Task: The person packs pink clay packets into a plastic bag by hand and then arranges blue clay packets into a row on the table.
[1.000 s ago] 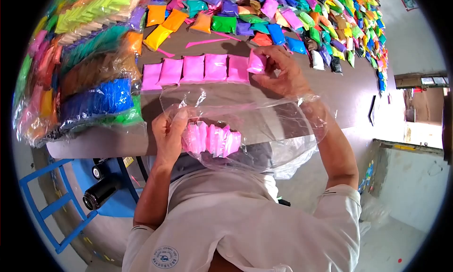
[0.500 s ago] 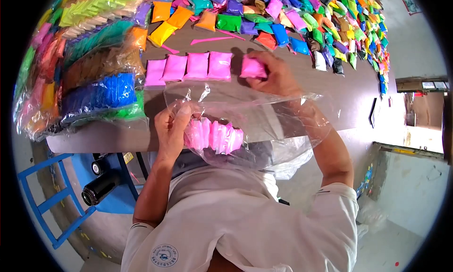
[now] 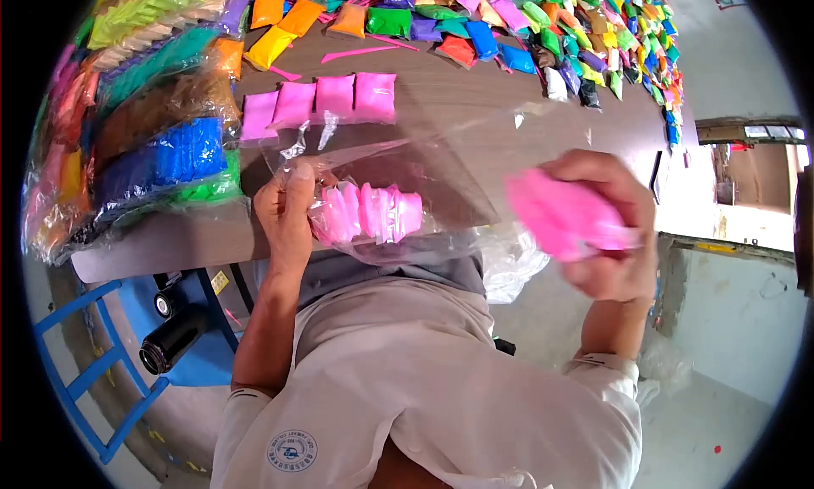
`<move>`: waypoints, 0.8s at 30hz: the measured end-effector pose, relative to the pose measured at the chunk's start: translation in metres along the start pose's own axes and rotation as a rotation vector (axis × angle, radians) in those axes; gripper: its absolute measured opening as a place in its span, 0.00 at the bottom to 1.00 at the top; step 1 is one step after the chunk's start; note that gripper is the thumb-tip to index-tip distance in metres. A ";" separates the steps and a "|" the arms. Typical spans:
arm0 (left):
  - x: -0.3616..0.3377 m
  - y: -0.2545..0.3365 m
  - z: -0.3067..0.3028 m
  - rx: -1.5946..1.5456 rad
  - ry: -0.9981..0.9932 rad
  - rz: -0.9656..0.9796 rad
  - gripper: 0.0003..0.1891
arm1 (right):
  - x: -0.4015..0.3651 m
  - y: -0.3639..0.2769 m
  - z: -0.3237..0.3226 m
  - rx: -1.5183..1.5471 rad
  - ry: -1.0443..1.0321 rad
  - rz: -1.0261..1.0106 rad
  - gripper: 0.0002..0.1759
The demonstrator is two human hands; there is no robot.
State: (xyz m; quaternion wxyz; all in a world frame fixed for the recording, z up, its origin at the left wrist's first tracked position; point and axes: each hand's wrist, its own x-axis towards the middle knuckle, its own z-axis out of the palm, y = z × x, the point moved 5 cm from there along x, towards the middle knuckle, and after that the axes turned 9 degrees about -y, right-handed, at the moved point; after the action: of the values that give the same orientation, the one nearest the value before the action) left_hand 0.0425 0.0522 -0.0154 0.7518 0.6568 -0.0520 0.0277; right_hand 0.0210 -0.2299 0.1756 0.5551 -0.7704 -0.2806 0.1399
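1. Head view, left side: your left hand [image 3: 284, 213] is clenched on the near edge of the clear bag [image 3: 441, 162]. The thumb lies on top and pinches the film at the table's near edge.
2. The bagged packets [image 3: 365, 213] are pink. They stand side by side in a bunch inside the bag, right against your left fingers.
3. The rest of the bag's film spreads rightward, over the table and out toward your right hand.
4. Right side: your right hand [image 3: 610, 234] is closed round a loose packet [image 3: 555, 213], also pink. It is held in the air off the table's near edge, to the right of the bagged packets.
5. The loose packet is blurred. It cannot be told whether it is one packet or more, or whether it touches the film.
6. Beyond the bag, a row [image 3: 318, 99] of four pink packets lies flat and edge to edge on the table [image 3: 475, 99].
7. Along the far side of the table lies a heap [image 3: 543, 31] of small packets in mixed colours.
8. At your left, clear sacks [image 3: 144, 133] of colour-sorted packets are stacked on the table.
9. Below the table edge at left stand a blue frame [image 3: 85, 370] and a black cylinder [image 3: 174, 340].
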 end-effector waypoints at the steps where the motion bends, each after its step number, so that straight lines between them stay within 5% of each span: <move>1: -0.001 0.000 -0.001 -0.019 0.022 0.007 0.17 | 0.010 0.003 0.010 -0.004 0.002 0.049 0.32; 3: -0.001 -0.001 -0.004 -0.056 0.047 0.013 0.17 | 0.026 0.014 0.025 0.005 0.066 0.179 0.30; 9: -0.002 0.001 -0.004 -0.052 0.067 0.057 0.15 | 0.074 0.019 0.024 0.042 0.061 0.029 0.26; 10: -0.002 0.002 -0.003 -0.059 0.064 0.065 0.14 | 0.075 0.021 0.024 0.007 0.069 0.218 0.26; 14: -0.003 0.003 -0.004 -0.027 0.064 0.034 0.11 | 0.077 0.040 0.032 0.153 0.105 0.301 0.28; 16: -0.005 0.005 -0.003 -0.040 0.100 0.010 0.11 | 0.071 0.034 0.030 -0.021 0.029 0.390 0.27; 22: -0.001 0.004 -0.002 -0.037 0.070 0.026 0.11 | 0.059 -0.002 0.036 -0.256 -0.038 -0.009 0.24; 24: 0.000 0.006 -0.001 -0.045 0.070 0.014 0.11 | 0.058 0.003 0.035 -0.174 -0.044 0.093 0.23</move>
State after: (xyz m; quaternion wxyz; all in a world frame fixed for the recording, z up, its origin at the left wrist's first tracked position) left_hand 0.0417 0.0541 -0.0092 0.7675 0.6380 -0.0310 0.0546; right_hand 0.0498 -0.1699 0.1659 0.4725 -0.8247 -0.2680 0.1575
